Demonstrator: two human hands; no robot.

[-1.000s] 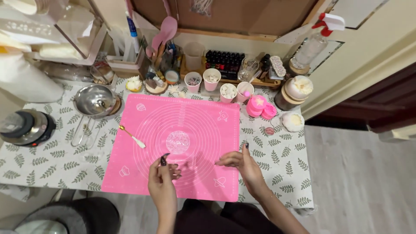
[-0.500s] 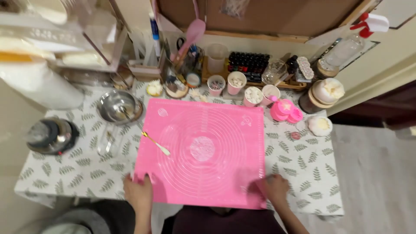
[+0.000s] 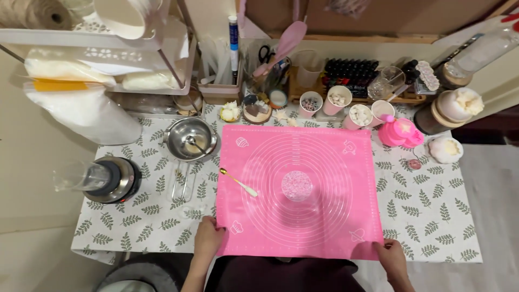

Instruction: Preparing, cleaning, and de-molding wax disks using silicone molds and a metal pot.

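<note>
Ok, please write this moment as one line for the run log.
left hand: holds near-left corner of pink mat | right hand: holds near-right corner | mat: flat on table | spoon: on mat

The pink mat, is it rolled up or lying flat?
Flat. The pink mat is spread open on the table, with the left hand and right hand at its near corners.

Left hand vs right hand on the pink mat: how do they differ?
The left hand grips the pink mat at its near left corner; the right hand holds the near right corner. The left hand sits higher in the picture, over the leaf-print cloth; the right hand sits lower, at the table's edge. Both are bare and pinch the mat's near edge.
</note>
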